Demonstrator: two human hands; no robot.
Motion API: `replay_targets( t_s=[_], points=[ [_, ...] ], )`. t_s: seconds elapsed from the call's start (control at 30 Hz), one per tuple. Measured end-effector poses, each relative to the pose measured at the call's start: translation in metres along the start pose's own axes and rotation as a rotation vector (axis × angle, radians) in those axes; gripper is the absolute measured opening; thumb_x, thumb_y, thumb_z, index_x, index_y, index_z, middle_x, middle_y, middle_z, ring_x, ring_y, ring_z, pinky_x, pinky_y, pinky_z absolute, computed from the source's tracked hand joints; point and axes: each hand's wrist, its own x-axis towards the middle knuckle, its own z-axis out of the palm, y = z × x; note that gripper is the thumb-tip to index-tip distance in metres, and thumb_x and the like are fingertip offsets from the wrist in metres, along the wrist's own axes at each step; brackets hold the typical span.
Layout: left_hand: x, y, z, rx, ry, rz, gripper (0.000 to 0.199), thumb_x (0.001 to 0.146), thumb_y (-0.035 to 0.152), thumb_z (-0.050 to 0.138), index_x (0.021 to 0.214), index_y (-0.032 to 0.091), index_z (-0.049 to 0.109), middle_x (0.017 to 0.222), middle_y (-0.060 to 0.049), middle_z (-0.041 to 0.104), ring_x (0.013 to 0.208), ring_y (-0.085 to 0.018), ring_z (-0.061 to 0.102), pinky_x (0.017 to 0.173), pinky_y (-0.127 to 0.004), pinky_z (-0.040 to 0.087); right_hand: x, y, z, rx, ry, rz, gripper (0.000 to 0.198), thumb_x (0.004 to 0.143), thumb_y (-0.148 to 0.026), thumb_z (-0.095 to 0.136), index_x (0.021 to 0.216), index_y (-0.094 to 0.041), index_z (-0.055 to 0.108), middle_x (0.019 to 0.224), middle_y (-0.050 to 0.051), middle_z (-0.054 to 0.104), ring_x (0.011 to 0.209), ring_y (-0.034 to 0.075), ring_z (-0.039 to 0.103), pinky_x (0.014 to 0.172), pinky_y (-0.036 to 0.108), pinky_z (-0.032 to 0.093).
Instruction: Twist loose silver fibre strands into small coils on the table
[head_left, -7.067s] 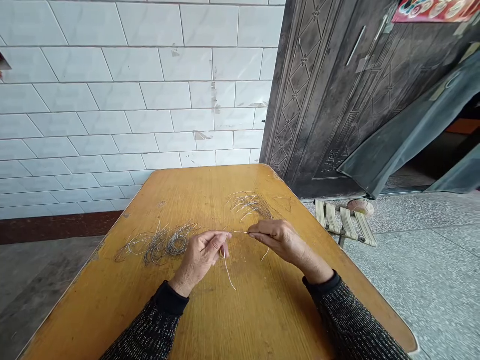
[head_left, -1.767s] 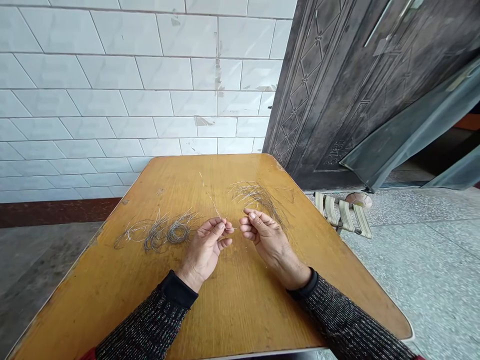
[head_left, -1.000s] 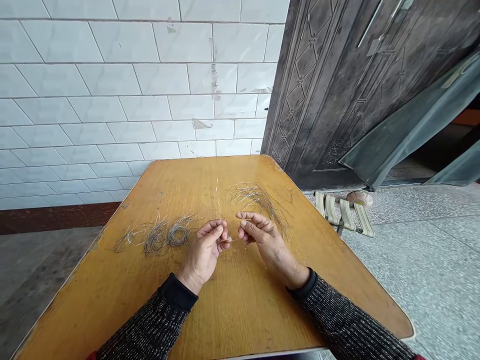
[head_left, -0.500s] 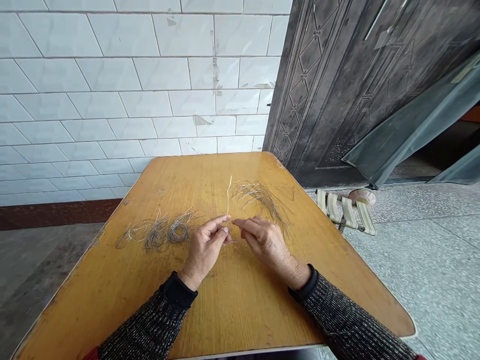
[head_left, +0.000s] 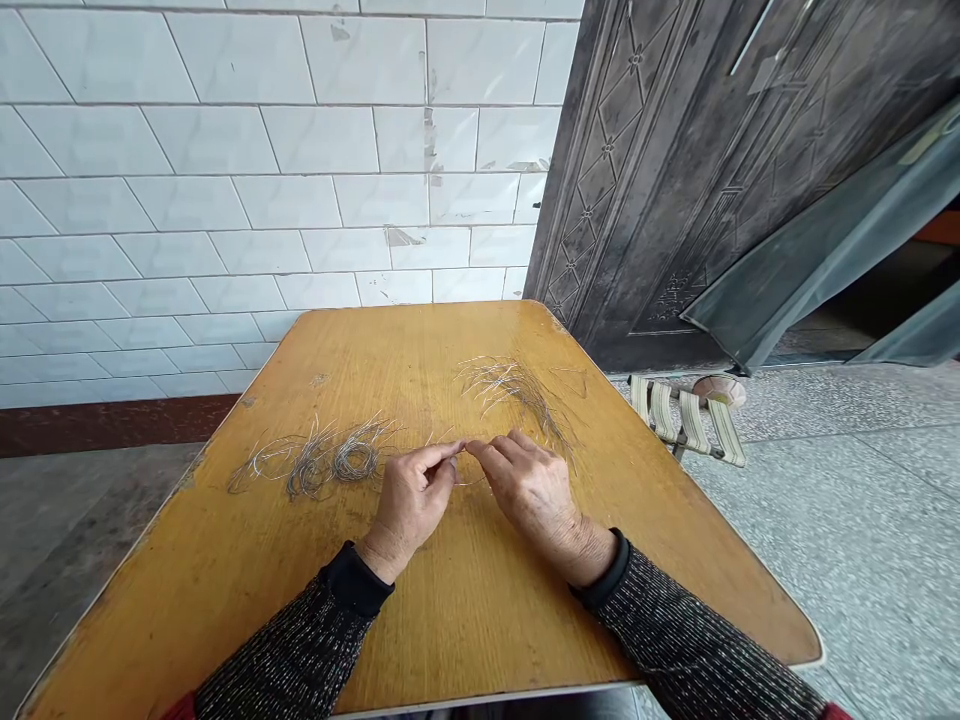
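Over the middle of the table, my left hand (head_left: 409, 505) and my right hand (head_left: 536, 490) meet at the fingertips. Both are closed in a pinch on a thin wire, mostly hidden by the fingers; a faint curve of the wire (head_left: 471, 483) shows below them. Left of my left hand lie coiled wire bundles (head_left: 355, 458), grey and thin, with loose ends sticking up. Beyond my right hand a fanned bundle of straighter wires (head_left: 517, 385) rests on the tabletop.
The yellow wooden table (head_left: 390, 350) has a pale edge and stands against a white tiled wall (head_left: 322, 140). At right are a dark patterned door (head_left: 637, 200), a grey-green curtain (head_left: 832, 240) and a low stool with striped straps (head_left: 694, 418).
The wire end that stood upright above my left fingers is no longer upright. My right fingers have moved left and now touch my left fingertips. The view has shifted slightly.
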Motion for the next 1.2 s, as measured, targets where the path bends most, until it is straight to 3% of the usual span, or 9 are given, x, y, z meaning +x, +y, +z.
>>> replay_targets(
  t_s=[0.27, 0.5, 0.7, 0.8, 0.97, 1.2],
  points=[
    [0.001, 0.003, 0.000, -0.006, 0.011, -0.008, 0.022, 0.069, 0.010, 0.057, 0.079, 0.020, 0.074, 0.061, -0.005, 0.069, 0.052, -0.017, 0.057, 0.053, -0.025, 0.040, 0.003, -0.001, -0.009, -0.083, -0.018, -0.197, 0.016, 0.087, -0.014, 0.044, 0.082, -0.016, 0.059, 0.066, 0.004, 0.056, 0.063, 0.016, 0.043, 0.053, 0.028, 0.031],
    [0.000, 0.006, 0.001, 0.062, -0.060, 0.007, 0.025, 0.072, 0.010, 0.052, 0.081, 0.020, 0.073, 0.066, -0.006, 0.070, 0.055, -0.018, 0.059, 0.054, -0.026, 0.041, 0.006, -0.001, -0.012, -0.124, -0.018, -0.245, 0.016, 0.085, -0.012, 0.043, 0.078, -0.015, 0.057, 0.066, 0.004, 0.055, 0.062, 0.017, 0.043, 0.051, 0.028, 0.031],
    [0.002, 0.004, 0.000, -0.061, -0.097, -0.091, 0.018, 0.072, 0.015, 0.056, 0.074, 0.019, 0.073, 0.054, -0.002, 0.064, 0.050, -0.015, 0.055, 0.050, -0.024, 0.040, 0.006, 0.005, -0.014, -0.086, -0.079, -0.328, 0.020, 0.088, -0.013, 0.038, 0.081, -0.014, 0.056, 0.068, 0.006, 0.055, 0.064, 0.017, 0.044, 0.053, 0.029, 0.034],
    [0.004, 0.000, 0.000, -0.194, -0.092, -0.190, 0.013, 0.073, 0.021, 0.060, 0.076, 0.018, 0.072, 0.058, -0.002, 0.064, 0.054, -0.015, 0.057, 0.053, -0.024, 0.043, 0.005, 0.009, -0.009, -0.039, -0.072, -0.244, 0.017, 0.088, -0.014, 0.041, 0.085, -0.015, 0.058, 0.068, 0.005, 0.056, 0.064, 0.017, 0.045, 0.052, 0.028, 0.034],
    [0.002, -0.001, 0.002, -0.511, -0.074, -0.441, 0.021, 0.070, 0.029, 0.066, 0.083, 0.013, 0.069, 0.065, -0.004, 0.064, 0.058, -0.014, 0.059, 0.053, -0.025, 0.044, 0.003, 0.013, 0.007, 0.033, 0.008, 0.009, 0.017, 0.087, -0.013, 0.043, 0.089, -0.016, 0.060, 0.066, 0.003, 0.060, 0.063, 0.014, 0.049, 0.052, 0.024, 0.033],
    [0.000, 0.001, 0.005, -0.944, -0.092, -0.602, 0.020, 0.060, 0.019, 0.076, 0.078, 0.014, 0.066, 0.074, -0.002, 0.064, 0.070, -0.011, 0.059, 0.061, -0.021, 0.045, 0.003, 0.010, 0.007, 0.134, 0.085, 0.172, 0.019, 0.086, -0.015, 0.042, 0.084, -0.018, 0.060, 0.064, 0.002, 0.064, 0.057, 0.011, 0.053, 0.049, 0.022, 0.028]
  ],
)
